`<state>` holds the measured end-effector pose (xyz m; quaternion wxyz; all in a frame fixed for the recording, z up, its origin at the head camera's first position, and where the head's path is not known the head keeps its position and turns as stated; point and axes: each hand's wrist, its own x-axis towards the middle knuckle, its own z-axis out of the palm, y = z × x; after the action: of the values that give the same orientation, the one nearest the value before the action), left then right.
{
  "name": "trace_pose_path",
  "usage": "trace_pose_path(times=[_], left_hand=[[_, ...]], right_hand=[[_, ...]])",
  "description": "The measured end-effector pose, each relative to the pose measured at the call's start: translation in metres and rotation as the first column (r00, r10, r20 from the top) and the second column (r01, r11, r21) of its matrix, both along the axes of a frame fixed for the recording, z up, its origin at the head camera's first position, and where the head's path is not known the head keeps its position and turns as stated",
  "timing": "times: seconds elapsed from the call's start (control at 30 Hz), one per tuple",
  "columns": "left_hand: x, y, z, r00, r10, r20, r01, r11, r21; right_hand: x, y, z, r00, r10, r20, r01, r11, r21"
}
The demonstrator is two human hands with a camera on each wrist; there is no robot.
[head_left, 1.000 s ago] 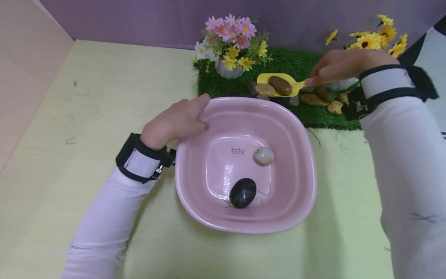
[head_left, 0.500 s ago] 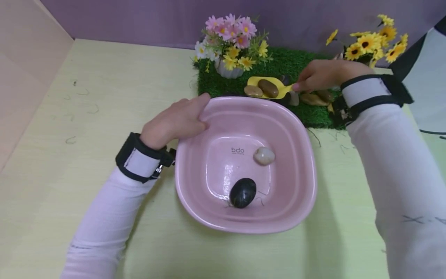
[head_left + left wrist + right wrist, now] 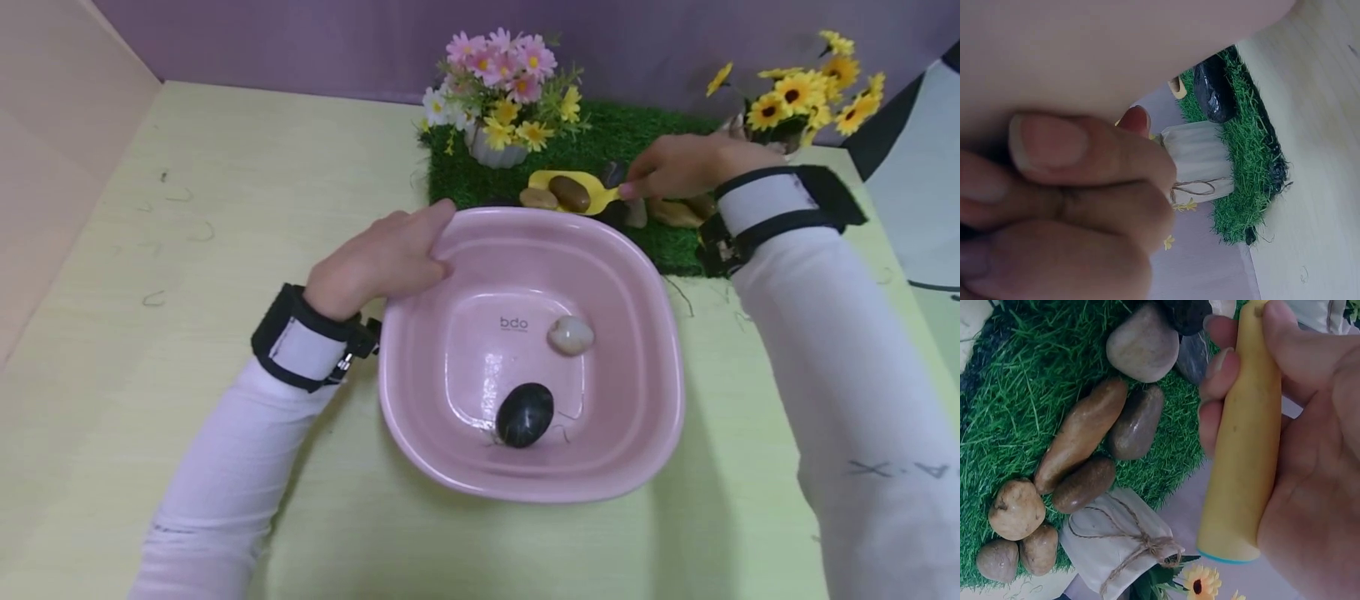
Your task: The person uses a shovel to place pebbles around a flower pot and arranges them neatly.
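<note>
Pink plastic forms the basin that sits in the middle of the pale yellow surface. The left hand grips its far left rim, fingers curled over the edge and thumb on the inner wall. Inside the basin lie a black stone near the front and a pale stone further back, well apart.

The right hand holds the handle of a yellow scoop, fingers wrapped closely round it. The scoop hangs just beyond the basin's far rim, over the green grass mat, carrying two brown stones side by side.

More pebbles lie on the mat beneath the right wrist, beside a small white sack tied with twine. A white pot of pink and yellow flowers stands at the mat's left end, sunflowers at its right.
</note>
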<state>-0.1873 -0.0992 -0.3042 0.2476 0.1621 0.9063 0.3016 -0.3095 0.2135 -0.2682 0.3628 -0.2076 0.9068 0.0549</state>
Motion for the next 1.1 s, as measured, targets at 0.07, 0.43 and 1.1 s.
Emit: trace_pose_path(times=[0.07,0.43,1.1], left_hand=[[0.0,0.001,0.0,1.0,-0.002,-0.001,0.002,1.0,0.004],[0.0,0.002,0.0,1.0,-0.01,-0.013,0.01,1.0,0.001],[0.0,0.001,0.0,1.0,0.002,-0.001,-0.002,1.0,-0.019]], right_hand=[[0.001,-0.001,0.0,1.0,-0.022,-0.015,0.023,0.999,0.024],[0.008,-0.006,-0.002,0.996,-0.074,-0.058,0.078,0.995,0.068],[0.021,-0.034,0.001,0.975,-0.016,-0.222,0.035,0.996,0.081]])
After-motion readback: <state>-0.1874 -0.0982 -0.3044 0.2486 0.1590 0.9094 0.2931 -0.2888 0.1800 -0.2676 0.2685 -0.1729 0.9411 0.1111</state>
